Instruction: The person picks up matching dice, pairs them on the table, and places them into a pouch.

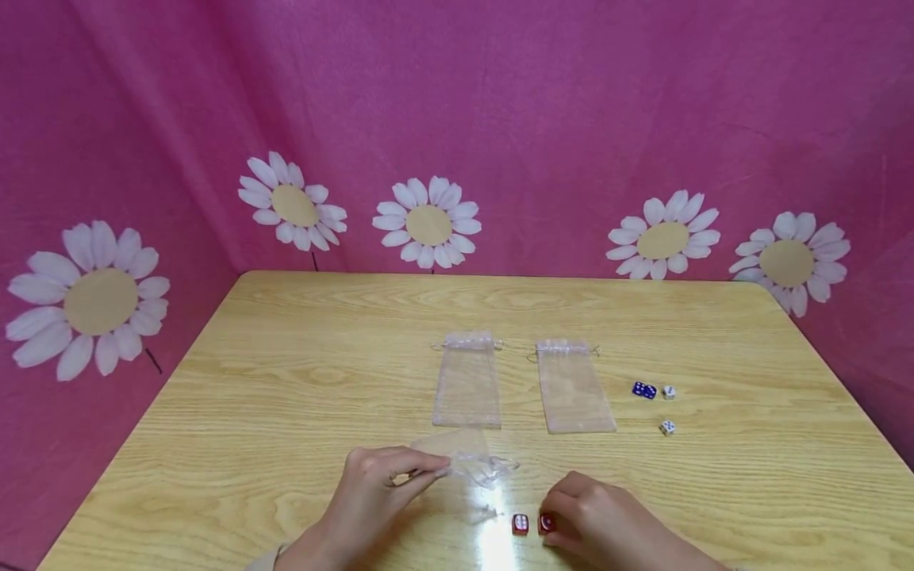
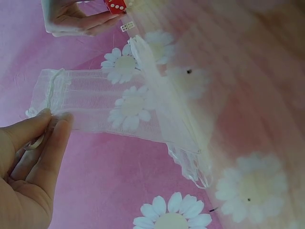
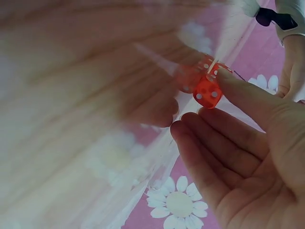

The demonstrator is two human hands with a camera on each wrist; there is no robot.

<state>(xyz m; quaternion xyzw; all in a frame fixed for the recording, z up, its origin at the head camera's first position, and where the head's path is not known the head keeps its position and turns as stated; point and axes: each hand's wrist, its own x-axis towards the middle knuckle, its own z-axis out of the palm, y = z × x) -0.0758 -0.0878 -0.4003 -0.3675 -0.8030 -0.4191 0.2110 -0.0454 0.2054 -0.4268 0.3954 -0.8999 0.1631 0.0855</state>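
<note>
My left hand pinches a sheer white drawstring pouch by its gathered end, between thumb and fingertips. In the left wrist view the pouch stretches out flat from those fingers, its cord by the thumb. Low on the table, my right hand has thumb and fingers about a red die with white pips. A second red die sits just left of it. The right wrist view shows the thumb against the red dice, with fingertips close below; the exact contact there is partly hidden.
Two more sheer pouches, one left and one right, lie flat farther back. Right of them are blue dice and two white dice, one behind and one nearer. A pink flowered cloth surrounds the wooden table.
</note>
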